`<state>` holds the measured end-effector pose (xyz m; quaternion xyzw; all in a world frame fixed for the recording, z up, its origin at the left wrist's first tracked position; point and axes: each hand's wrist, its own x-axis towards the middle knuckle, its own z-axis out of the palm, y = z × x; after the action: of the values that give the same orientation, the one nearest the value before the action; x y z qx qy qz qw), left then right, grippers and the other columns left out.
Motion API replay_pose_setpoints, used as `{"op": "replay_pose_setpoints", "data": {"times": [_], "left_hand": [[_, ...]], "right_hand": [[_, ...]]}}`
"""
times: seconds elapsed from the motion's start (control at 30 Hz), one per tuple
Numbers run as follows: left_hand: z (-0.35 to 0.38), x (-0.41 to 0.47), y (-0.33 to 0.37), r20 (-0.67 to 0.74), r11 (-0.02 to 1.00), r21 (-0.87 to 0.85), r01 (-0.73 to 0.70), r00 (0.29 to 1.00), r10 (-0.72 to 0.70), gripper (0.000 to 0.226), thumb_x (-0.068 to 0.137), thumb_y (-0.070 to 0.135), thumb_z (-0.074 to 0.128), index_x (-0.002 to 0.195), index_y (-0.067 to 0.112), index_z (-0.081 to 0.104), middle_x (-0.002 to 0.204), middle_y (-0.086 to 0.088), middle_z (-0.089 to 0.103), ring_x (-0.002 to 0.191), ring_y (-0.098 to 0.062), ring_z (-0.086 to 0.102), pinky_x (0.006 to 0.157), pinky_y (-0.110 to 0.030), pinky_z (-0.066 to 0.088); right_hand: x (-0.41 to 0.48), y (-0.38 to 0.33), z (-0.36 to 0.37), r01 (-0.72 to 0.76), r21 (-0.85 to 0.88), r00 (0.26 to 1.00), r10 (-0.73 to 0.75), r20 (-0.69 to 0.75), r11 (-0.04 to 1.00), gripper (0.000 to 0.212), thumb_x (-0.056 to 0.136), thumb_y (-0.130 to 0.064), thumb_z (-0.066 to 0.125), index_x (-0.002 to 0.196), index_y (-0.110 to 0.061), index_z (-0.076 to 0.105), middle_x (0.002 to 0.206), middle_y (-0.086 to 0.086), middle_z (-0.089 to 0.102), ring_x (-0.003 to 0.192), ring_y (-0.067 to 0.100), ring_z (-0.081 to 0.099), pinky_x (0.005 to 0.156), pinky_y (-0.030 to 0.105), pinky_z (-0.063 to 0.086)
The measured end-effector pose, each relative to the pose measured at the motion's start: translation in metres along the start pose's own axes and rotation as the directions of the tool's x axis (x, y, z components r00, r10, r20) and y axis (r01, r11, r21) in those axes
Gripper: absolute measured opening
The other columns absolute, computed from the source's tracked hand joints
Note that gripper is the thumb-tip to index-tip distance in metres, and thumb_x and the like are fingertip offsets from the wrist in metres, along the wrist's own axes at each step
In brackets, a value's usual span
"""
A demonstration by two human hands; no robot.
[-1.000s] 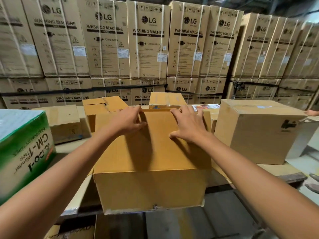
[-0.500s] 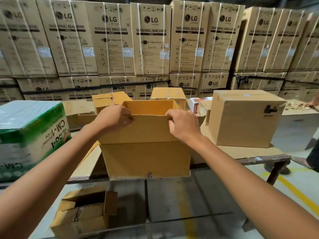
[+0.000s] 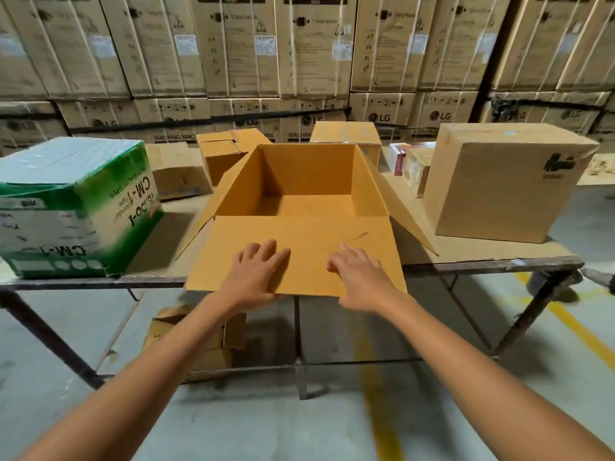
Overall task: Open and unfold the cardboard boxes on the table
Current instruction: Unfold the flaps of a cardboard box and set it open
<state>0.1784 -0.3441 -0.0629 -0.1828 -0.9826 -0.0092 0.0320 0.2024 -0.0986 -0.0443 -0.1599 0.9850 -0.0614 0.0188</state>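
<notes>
Over table edge: left hand, right hand spread flat on overhanging box flap.

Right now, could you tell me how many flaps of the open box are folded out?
3: the near flap in front, the left flap, the right flap. A far one may be hidden.

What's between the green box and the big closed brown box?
In the head view, the open box sits between the green box and the closed brown box, with the left hand and right hand on its front flap.
</notes>
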Motion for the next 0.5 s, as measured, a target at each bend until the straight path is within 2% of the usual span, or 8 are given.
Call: {"op": "replay_pose_setpoints", "data": {"times": [0.07,0.17,0.23,0.33,0.4,0.5], "left_hand": [[0.02,0.002,0.0,0.054,1.0,0.005,0.005,0.999,-0.005,0.109,0.076,0.064,0.07,0.157,0.036,0.003,0.165,-0.001,-0.006,0.149,-0.033,-0.001,0.121,-0.053,0.013],[0.033,0.017,-0.012,0.167,0.989,-0.144,0.04,0.986,-0.016,0.101,0.075,0.069,0.068,0.155,0.037,0.015,0.166,0.002,-0.005,0.151,-0.032,-0.005,0.12,-0.057,0.015],[0.032,0.033,-0.023,0.088,0.984,-0.17,0.053,0.995,-0.039,0.092,0.079,0.063,0.069,0.154,0.036,0.023,0.166,0.0,0.005,0.151,-0.031,-0.002,0.121,-0.055,0.015],[0.015,0.064,-0.042,-0.149,0.978,-0.122,0.169,0.971,-0.187,0.094,0.08,0.052,0.073,0.155,0.032,0.021,0.166,-0.007,0.003,0.152,-0.033,-0.004,0.121,-0.054,0.008],[0.0,0.086,-0.061,-0.244,0.958,-0.116,0.264,0.927,-0.285,0.099,0.075,0.059,0.075,0.154,0.031,0.023,0.165,-0.011,0.0,0.151,-0.038,-0.005,0.118,-0.059,0.003],[-0.007,0.117,-0.092,-0.164,0.922,-0.17,0.349,0.912,-0.376,0.105,0.066,0.076,0.069,0.152,0.033,0.027,0.165,-0.011,0.0,0.15,-0.042,-0.008,0.113,-0.068,0.0]], "right_hand": [[0.006,0.002,0.018,-0.005,-0.096,0.998,0.01,0.054,0.995,0.065,0.082,-0.021,0.072,0.135,-0.027,0.036,0.164,0.016,0.011,0.15,0.032,0.009,0.116,0.052,0.022],[0.024,0.009,0.026,-0.068,-0.062,0.982,0.078,0.173,0.996,0.082,0.088,-0.036,0.07,0.154,-0.026,0.022,0.165,0.016,-0.008,0.151,0.037,0.001,0.118,0.058,0.021],[0.04,0.017,0.021,-0.11,-0.047,0.989,0.114,0.092,0.993,0.083,0.091,-0.04,0.066,0.157,-0.027,0.018,0.166,0.014,-0.011,0.152,0.037,-0.003,0.119,0.059,0.017],[0.069,0.032,0.007,-0.156,-0.072,0.98,0.145,-0.139,0.985,0.084,0.09,-0.04,0.067,0.157,-0.028,0.018,0.167,0.013,-0.006,0.153,0.035,-0.003,0.121,0.061,0.013],[0.088,0.042,-0.002,-0.194,-0.075,0.966,0.177,-0.191,0.978,0.089,0.087,-0.043,0.07,0.157,-0.029,0.017,0.167,0.012,0.0,0.154,0.033,-0.002,0.119,0.063,0.008],[0.114,0.059,-0.005,-0.218,-0.089,0.966,0.201,-0.161,0.972,0.089,0.084,-0.05,0.072,0.155,-0.027,0.024,0.162,0.008,0.026,0.153,0.027,0.014,0.119,0.06,0.003]]}}
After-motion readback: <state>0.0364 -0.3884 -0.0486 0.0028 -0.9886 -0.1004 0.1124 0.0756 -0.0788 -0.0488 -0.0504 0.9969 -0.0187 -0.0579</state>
